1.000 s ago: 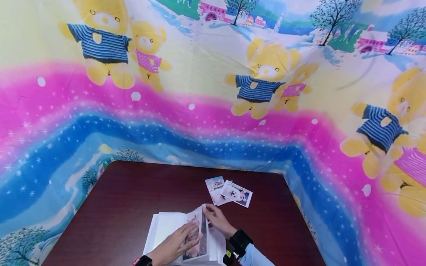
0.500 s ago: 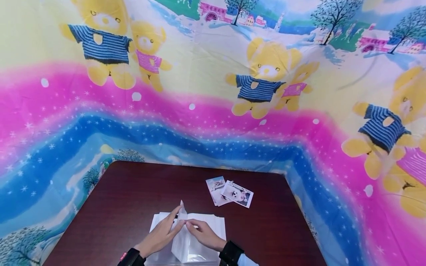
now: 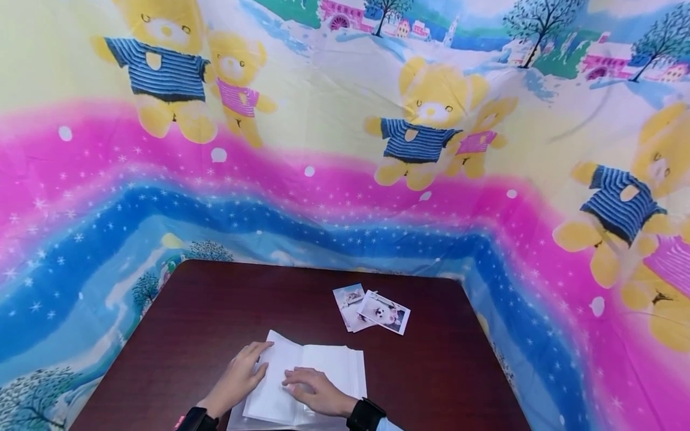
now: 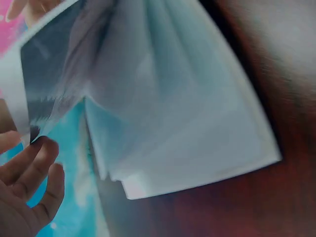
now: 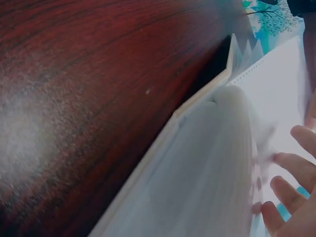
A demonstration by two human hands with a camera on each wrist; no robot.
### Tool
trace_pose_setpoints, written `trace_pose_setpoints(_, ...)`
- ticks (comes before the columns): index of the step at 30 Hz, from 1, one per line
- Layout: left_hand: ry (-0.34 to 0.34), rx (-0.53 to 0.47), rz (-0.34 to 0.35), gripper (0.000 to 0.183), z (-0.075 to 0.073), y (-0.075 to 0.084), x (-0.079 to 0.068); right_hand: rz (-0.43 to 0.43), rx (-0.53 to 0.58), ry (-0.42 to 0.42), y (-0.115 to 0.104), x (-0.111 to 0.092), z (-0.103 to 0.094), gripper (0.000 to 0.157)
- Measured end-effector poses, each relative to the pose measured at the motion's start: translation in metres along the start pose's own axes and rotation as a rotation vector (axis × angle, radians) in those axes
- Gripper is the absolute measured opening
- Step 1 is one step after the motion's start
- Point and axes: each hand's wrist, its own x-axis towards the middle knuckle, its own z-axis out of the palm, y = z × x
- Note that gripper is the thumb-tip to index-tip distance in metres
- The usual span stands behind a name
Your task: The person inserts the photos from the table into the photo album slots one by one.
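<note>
The photo album (image 3: 345,364) is laid open on the near part of the table (image 3: 232,305), where either side can be reached by both hands. Its left leaf (image 3: 274,389) is tilted up at the outer edge, and that edge is met by the left hand (image 3: 237,374), fingers parted and only lightly bent, seemingly so that the leaf is steadied from the side; whether it is pinched there cannot be told. In the left wrist view, a dark picture (image 4: 52,74) is shown on the leaf's underside. The right hand (image 3: 320,392) is held loosely spread over the middle of the album with nothing gripped, perhaps so that the leaf is kept smooth; firm pressure cannot be confirmed. Beyond the album, well apart, a white-bordered photo (image 3: 384,312) is lapped over another photo (image 3: 347,301), presumably placed there so that the album is left unobstructed.
</note>
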Motion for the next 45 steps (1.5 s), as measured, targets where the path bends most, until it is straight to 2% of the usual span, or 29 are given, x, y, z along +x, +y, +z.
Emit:
trace_pose_setpoints(4,0.004,0.043,-0.017,0.049,0.004,-0.008,-0.004,-0.022,-0.044,0.001,0.002,-0.002,0.0,0.03)
trace_pose_setpoints(12,-0.02,0.087,-0.018,0.054,0.011,-0.02,-0.013,0.03,-0.035,-0.034,0.007,-0.004,0.001,0.03)
trace_pose_setpoints(18,-0.092,0.153,-0.015,0.045,0.018,-0.022,-0.019,0.061,-0.071,-0.049,0.008,-0.007,-0.009,0.034)
trace_pose_setpoints(22,-0.087,0.176,0.056,0.038,0.028,-0.02,-0.022,0.114,-0.085,-0.018,0.013,-0.013,-0.017,0.036)
trace_pose_setpoints(29,0.001,0.139,0.24,0.04,0.051,-0.003,-0.023,0.218,-0.022,0.062,0.027,-0.029,-0.027,0.036)
trace_pose_setpoints(33,-0.017,0.129,0.3,0.036,0.066,0.011,-0.02,0.223,-0.003,0.151,0.041,-0.037,-0.034,0.029)
trace_pose_setpoints(36,-0.01,0.147,0.335,0.034,0.076,0.02,-0.018,0.25,0.066,0.248,0.055,-0.04,-0.046,0.02)
trace_pose_setpoints(38,-0.004,0.157,0.358,0.029,0.081,0.024,-0.017,0.332,0.15,0.329,0.064,-0.041,-0.056,0.017)
trace_pose_setpoints(40,-0.015,0.164,0.366,0.027,0.081,0.03,-0.016,0.455,0.195,0.444,0.075,-0.044,-0.068,0.017)
trace_pose_setpoints(43,-0.034,0.192,0.39,0.026,0.082,0.036,-0.015,0.716,0.172,0.621,0.094,-0.049,-0.087,0.016)
trace_pose_setpoints(45,-0.053,0.202,0.398,0.029,0.083,0.041,-0.014,0.874,0.083,0.739,0.107,-0.052,-0.1,0.015)
